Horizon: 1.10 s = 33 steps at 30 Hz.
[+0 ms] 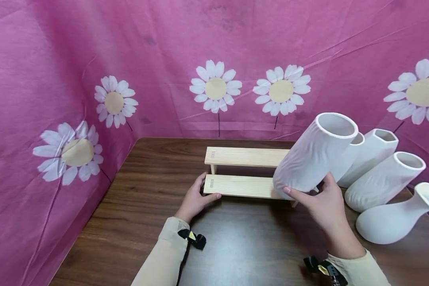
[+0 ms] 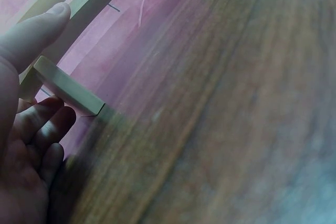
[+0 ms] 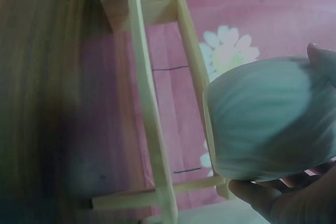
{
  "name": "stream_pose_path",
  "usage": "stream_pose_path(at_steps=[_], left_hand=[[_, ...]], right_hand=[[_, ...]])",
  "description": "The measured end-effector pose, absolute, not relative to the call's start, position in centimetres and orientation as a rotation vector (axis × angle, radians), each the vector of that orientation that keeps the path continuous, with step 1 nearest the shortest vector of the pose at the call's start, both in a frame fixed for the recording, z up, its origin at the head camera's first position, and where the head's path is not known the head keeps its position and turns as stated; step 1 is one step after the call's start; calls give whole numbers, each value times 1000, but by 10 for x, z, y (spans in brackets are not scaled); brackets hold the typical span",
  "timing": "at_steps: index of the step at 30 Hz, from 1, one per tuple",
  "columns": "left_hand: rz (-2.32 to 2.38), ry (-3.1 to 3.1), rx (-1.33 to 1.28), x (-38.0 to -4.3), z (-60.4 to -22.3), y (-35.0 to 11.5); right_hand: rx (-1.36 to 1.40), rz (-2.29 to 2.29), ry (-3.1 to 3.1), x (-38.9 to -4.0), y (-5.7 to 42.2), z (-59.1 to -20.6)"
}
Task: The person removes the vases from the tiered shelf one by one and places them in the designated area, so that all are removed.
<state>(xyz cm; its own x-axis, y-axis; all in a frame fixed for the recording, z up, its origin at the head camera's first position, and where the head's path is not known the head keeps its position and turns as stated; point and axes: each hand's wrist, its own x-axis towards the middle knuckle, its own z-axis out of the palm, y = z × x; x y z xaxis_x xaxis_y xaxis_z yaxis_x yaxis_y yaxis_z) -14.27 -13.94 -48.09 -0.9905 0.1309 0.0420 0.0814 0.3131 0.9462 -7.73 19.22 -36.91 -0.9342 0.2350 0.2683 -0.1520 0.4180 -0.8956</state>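
Note:
A two-tier pale wooden stand [image 1: 241, 186] sits on the brown table. My left hand [image 1: 196, 199] holds the left end of its lower step, thumb along the front edge and fingers round the end. In the left wrist view, the thumb lies by the board and the fingers [image 2: 55, 124] curl near the stand's leg [image 2: 68, 86]. My right hand [image 1: 325, 210] grips a white rippled vase [image 1: 316, 155] low down, thumb on the near side. That vase leans to the right and overlaps the stand's right end in the head view. Its base [image 3: 262, 119] shows close in the right wrist view.
More white vases are grouped at the right: a faceted one [image 1: 370, 157], a rippled one [image 1: 382, 182], a round-bodied one with a flared mouth [image 1: 389, 222], and one partly hidden [image 1: 346, 159]. A pink daisy-print cloth [image 1: 157, 47] hangs behind the brown table [image 1: 143, 171].

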Motion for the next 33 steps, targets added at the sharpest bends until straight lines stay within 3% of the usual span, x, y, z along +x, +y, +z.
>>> stream_pose_path(at_steps=[23, 33], left_hand=[[1762, 2537, 160, -140, -475, -137], [1764, 2537, 172, -139, -475, -138]], right_hand=[[-344, 1441, -2429, -60, 224, -387], [-337, 1480, -2368, -57, 231, -394]])
